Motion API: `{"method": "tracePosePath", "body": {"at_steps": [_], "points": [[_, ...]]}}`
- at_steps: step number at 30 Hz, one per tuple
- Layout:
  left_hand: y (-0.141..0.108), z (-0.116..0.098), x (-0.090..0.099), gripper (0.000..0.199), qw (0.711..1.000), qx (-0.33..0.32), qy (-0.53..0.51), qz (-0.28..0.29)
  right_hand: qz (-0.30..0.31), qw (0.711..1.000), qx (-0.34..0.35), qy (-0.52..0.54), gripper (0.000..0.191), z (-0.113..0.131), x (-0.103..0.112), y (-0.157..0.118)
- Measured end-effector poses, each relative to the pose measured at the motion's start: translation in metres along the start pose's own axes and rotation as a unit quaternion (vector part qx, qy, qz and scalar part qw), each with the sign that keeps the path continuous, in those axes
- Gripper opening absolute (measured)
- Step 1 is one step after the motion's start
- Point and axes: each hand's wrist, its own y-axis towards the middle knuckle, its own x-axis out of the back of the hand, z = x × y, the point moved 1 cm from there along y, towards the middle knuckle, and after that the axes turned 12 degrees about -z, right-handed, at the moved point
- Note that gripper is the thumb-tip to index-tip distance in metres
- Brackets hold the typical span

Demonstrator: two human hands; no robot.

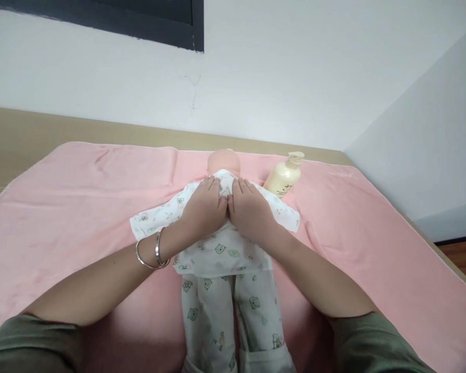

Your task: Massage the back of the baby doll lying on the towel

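A baby doll (224, 161) lies stretched out in the middle, its bald head at the far end and its face out of sight. It wears a white printed top (217, 255) with the sleeves spread sideways, and matching trousers (209, 316). My left hand (205, 204) rests flat on the upper part of the top, fingers extended toward the head. Beside it, my right hand (250, 207) lies flat in the same way, the two hands meeting at the thumbs. Both hands are open and grasp nothing. Two silver bangles (158, 248) circle my left wrist.
A cream pump bottle (285, 175) leans tilted by the doll's right-hand sleeve. Beneath everything spreads a pink cloth (62, 207) on a wooden surface (31, 127). A white wall (275, 77) rises behind, with a dark frame (198, 31) at upper left.
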Motion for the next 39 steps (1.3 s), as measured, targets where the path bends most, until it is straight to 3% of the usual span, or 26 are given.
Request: {"method": "tracePosePath", "body": {"at_steps": [5,11,14,19,23,32,39], "points": [[0.009,0.014,-0.006,0.026,1.000,0.004,-0.004,0.014,-0.021,0.999,0.015,0.038,0.049,0.004,0.002,-0.004],[-0.007,-0.005,-0.002,0.039,0.998,-0.018,0.057,-0.006,-0.002,0.990,-0.086,0.109,0.044,-0.026,-0.016,0.020],[-0.012,-0.011,0.001,0.041,0.997,-0.030,0.062,-0.014,-0.004,0.990,-0.087,0.110,0.044,-0.032,-0.017,0.026],[-0.006,-0.004,-0.003,0.036,0.999,0.013,0.034,-0.005,0.018,0.998,-0.034,0.049,0.045,-0.016,-0.007,0.014],[-0.004,0.003,-0.011,0.044,0.998,0.046,0.043,-0.007,-0.022,0.999,0.010,0.021,0.046,0.001,-0.002,-0.002],[-0.007,0.006,-0.014,0.051,0.998,0.052,0.025,-0.022,-0.014,0.992,-0.062,0.106,0.043,-0.013,-0.013,0.013],[-0.006,0.004,-0.013,0.047,0.997,0.061,0.044,-0.011,-0.037,0.991,-0.057,0.117,0.046,-0.013,-0.022,0.010]]}}
